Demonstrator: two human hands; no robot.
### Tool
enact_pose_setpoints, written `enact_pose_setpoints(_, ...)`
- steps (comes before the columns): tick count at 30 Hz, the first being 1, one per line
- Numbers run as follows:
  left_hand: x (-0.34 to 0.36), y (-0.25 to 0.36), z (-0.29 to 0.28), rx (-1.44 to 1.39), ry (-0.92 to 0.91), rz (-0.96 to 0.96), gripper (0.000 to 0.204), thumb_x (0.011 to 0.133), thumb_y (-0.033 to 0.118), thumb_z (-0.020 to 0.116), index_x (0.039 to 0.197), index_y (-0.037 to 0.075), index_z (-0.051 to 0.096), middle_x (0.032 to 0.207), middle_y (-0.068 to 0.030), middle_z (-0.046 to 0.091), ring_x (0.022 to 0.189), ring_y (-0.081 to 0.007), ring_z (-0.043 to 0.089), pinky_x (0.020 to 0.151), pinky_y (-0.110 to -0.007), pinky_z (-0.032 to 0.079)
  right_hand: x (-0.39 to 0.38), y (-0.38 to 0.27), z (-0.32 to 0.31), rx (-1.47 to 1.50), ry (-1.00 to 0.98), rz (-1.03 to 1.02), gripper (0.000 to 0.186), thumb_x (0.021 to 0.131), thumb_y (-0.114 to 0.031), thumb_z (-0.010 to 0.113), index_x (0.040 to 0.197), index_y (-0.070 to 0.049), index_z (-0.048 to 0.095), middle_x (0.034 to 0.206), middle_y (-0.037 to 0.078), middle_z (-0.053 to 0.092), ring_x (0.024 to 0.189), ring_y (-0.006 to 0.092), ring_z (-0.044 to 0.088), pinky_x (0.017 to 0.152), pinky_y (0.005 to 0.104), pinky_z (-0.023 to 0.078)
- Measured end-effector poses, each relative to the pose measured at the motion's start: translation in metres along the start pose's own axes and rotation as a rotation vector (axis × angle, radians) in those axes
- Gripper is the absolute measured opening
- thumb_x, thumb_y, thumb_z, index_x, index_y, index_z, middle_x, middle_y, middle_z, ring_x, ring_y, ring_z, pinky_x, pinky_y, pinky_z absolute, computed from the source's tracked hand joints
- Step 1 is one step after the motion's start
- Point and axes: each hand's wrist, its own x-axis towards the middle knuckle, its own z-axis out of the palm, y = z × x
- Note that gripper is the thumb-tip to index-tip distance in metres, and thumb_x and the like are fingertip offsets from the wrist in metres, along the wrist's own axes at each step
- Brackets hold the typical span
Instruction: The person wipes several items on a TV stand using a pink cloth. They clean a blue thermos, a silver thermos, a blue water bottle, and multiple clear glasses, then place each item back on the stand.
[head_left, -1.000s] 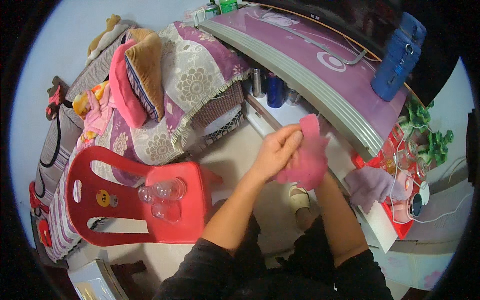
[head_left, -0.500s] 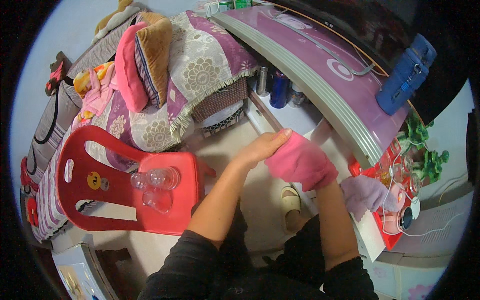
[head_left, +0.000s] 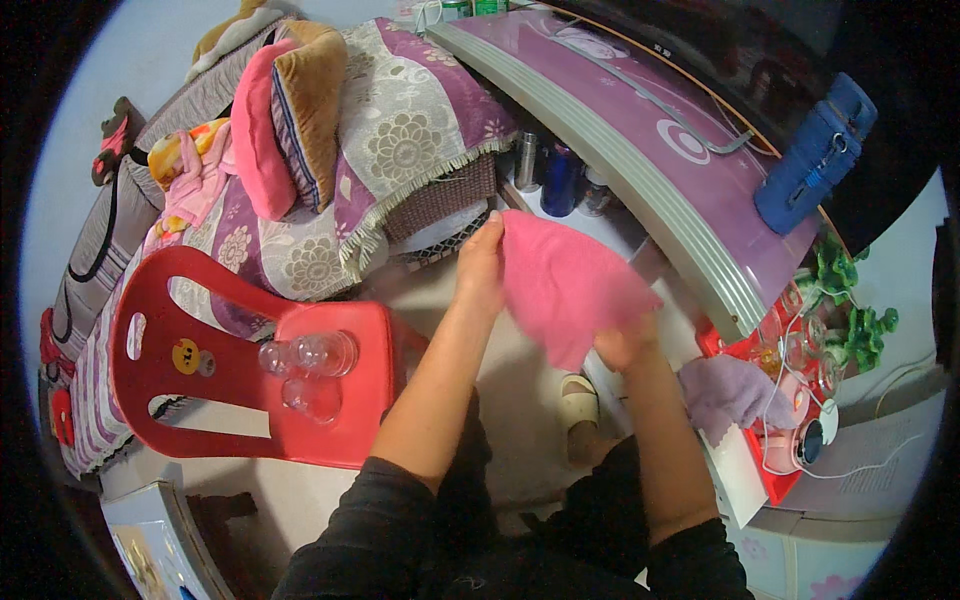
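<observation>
A pink cloth (head_left: 560, 275) is spread in the air between my two hands, above the floor in front of me. My left hand (head_left: 483, 265) grips its upper left edge, thumb on top. At the lower right side my right hand (head_left: 630, 340) is closed on the cloth, its fingers partly covered and slightly blurred. To the left, several clear, rounded glass-like vessels (head_left: 325, 355) lie together on the seat of a red plastic chair (head_left: 290, 430).
A purple-topped stand (head_left: 640, 130) with a blue bottle in a carrier (head_left: 815, 155) reaches in from the right. Below it are a lilac towel (head_left: 730, 390) and a red tray (head_left: 780, 483) with glassware. A covered sofa (head_left: 400, 150) with cushions stands at the far left.
The pink cloth was bunched over my right hand and now hangs spread between both hands. My left hand has moved left and up; my right hand has come out from under the cloth.
</observation>
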Motion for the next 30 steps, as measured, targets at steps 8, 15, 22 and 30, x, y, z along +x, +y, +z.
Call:
enact_pose_setpoints(8,-0.001,-0.007,0.002,0.013,0.028,0.069,0.03,0.091,0.031,0.05,0.1,0.004,0.06,0.096,-0.0064,0.062,0.085,-0.016,0.058,0.078,-0.03,0.046,0.006,-0.015,0.023,-0.09,0.056,0.105,0.051,0.092,-0.039,0.035,0.125,0.0,0.042,0.122,0.013,0.05,0.113,0.0237,0.049,0.098,0.0368,0.037)
enact_pose_setpoints(15,-0.002,0.0,0.0,0.256,-0.004,0.199,0.027,0.091,0.029,0.05,0.099,0.004,0.059,0.091,-0.0051,0.062,0.079,-0.0146,0.058,0.073,-0.03,0.047,0.004,-0.012,0.019,-0.648,0.28,-0.198,0.028,0.09,-0.019,0.049,0.109,0.001,0.055,0.102,0.008,0.061,0.095,0.0161,0.057,0.086,0.0306,0.044)
enact_pose_setpoints(22,-0.008,-0.001,0.007,0.415,-0.072,0.235,0.029,0.083,0.005,0.059,0.111,-0.001,0.052,0.09,-0.0032,0.06,0.075,-0.0091,0.055,0.07,-0.024,0.045,0.006,-0.022,0.01,-0.636,0.427,-0.206,0.024,0.089,-0.016,0.049,0.104,0.001,0.056,0.096,0.008,0.061,0.087,0.016,0.058,0.081,0.0304,0.046)
enact_pose_setpoints(30,-0.003,0.004,-0.011,1.213,-0.116,0.639,0.035,0.074,-0.003,0.061,0.108,0.005,0.057,0.096,-0.0072,0.057,0.084,-0.0181,0.057,0.078,-0.028,0.046,0.006,-0.021,0.005,-0.438,0.331,-0.091,0.029,0.086,-0.014,0.053,0.106,0.007,0.055,0.101,0.01,0.061,0.083,0.0165,0.06,0.073,0.0281,0.048)
